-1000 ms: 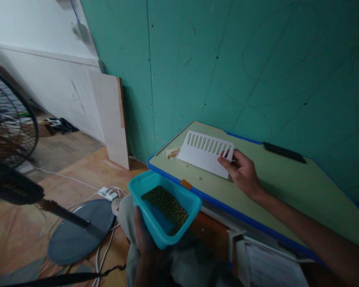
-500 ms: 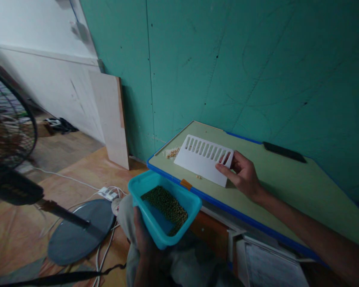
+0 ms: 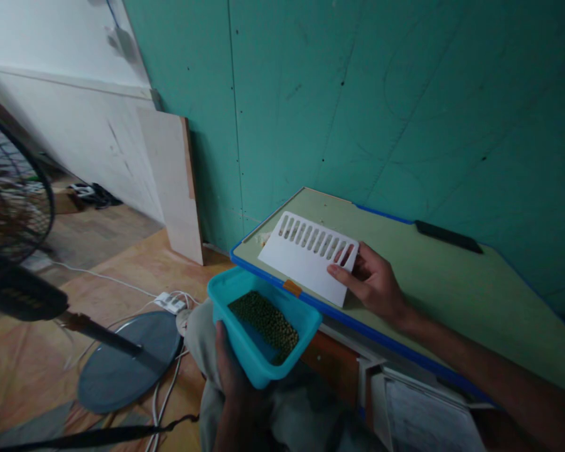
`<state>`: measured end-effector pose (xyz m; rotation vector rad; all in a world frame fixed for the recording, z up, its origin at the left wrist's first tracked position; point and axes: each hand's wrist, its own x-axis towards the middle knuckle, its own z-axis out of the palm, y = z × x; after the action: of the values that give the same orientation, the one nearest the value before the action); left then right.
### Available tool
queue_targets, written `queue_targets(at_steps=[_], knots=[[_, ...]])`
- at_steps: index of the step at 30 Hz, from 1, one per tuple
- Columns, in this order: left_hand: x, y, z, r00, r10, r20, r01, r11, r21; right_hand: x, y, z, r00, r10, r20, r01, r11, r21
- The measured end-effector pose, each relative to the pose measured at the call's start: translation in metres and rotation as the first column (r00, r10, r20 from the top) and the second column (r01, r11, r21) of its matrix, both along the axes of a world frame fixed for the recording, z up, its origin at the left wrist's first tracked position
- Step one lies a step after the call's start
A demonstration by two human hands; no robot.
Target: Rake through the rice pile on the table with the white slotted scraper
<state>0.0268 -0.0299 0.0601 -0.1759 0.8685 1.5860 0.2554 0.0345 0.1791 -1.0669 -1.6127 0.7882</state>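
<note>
My left hand grips a turquoise plastic tub from below, held just under the table's blue front edge. The tub holds a heap of small green beans. My right hand pinches the right end of a white slotted plastic panel, which stands on its long edge on the pale green tabletop. The panel's lower edge sits at the table's front edge, right above the tub. A few pale beans peek out behind the panel's left end.
A teal wall runs behind the table. A flat black bar lies at the table's back. A standing fan with round grey base stands at the left. Cables and a power strip cross the wooden floor.
My right hand has swept the white panel toward the table's front edge, over the scattered beans. The tub has stayed under the edge.
</note>
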Motion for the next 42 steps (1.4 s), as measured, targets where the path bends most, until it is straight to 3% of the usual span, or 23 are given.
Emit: queue_targets(at_steps=[5, 8, 13, 19, 29, 42], knots=[[-0.001, 0.000, 0.006, 1.000, -0.003, -0.026, 0.003, 1.000, -0.010, 0.013, 0.018, -0.005, 0.964, -0.259, -0.055, 0.264, 0.956, 0.128], [0.001, -0.002, 0.011, 0.998, -0.005, -0.062, 0.003, 0.999, -0.032, 0.020, 0.025, -0.008, 0.945, -0.316, -0.083, 0.325, 0.936, 0.137], [0.002, 0.001, 0.010, 0.991, 0.057, -0.124, -0.063, 0.997, -0.046, 0.020, 0.027, -0.011, 0.951, -0.296, -0.083, 0.304, 0.947, 0.102], [0.002, 0.003, 0.010, 0.994, 0.069, -0.081, -0.070, 0.998, -0.008, 0.018, 0.026, -0.012, 0.959, -0.274, -0.077, 0.278, 0.960, 0.043], [0.003, -0.002, 0.009, 0.993, 0.022, -0.117, -0.019, 0.999, 0.028, 0.011, 0.028, -0.008, 0.972, -0.231, -0.040, 0.233, 0.970, 0.067], [0.004, 0.002, 0.015, 1.000, 0.016, -0.020, -0.017, 0.999, -0.040, 0.008, 0.028, -0.006, 0.972, -0.226, -0.069, 0.232, 0.968, 0.094]])
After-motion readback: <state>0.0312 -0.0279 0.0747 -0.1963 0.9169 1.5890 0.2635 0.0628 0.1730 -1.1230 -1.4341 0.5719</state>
